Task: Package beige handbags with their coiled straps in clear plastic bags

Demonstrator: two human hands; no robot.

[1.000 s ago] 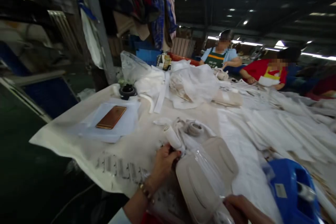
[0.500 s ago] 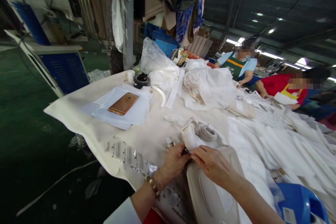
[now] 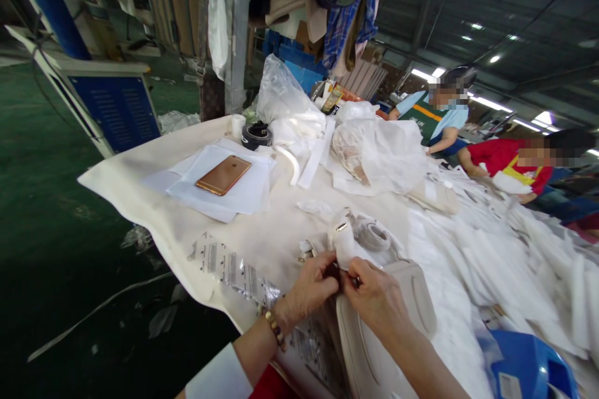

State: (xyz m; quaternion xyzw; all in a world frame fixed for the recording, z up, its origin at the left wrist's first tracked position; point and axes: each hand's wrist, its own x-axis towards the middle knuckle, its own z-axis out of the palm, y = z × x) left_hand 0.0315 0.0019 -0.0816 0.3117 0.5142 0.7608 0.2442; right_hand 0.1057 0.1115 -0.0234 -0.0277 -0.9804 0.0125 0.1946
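A cream handbag (image 3: 414, 293) lies in front of me, with a rounded flap and stitched edges. At its top end, a strap (image 3: 345, 243) wrapped in soft white material shows a small gold metal piece. Beside it sits a coiled, pale strap roll (image 3: 374, 235). My left hand (image 3: 311, 290) is closed, thumb and fingers pinched at the lower end of the wrapped strap. My right hand (image 3: 377, 299) meets it there from the right, index finger and thumb curled together. Fingers hide the exact spot they grip. A small metal fitting (image 3: 303, 257) lies just left of the strap.
A phone (image 3: 223, 175) rests on white sheets (image 3: 206, 206) at the left. Black tape (image 3: 256, 135) and plastic bags (image 3: 285, 93) stand behind. White foam strips (image 3: 505, 274) are heaped at the right, near a blue container (image 3: 528, 361). Two co-workers (image 3: 433, 115) are across the table.
My right hand has turned, its fingers curling more tightly by the strap's lower end. My left hand stays pinched nearby. The whole view has shifted slightly.
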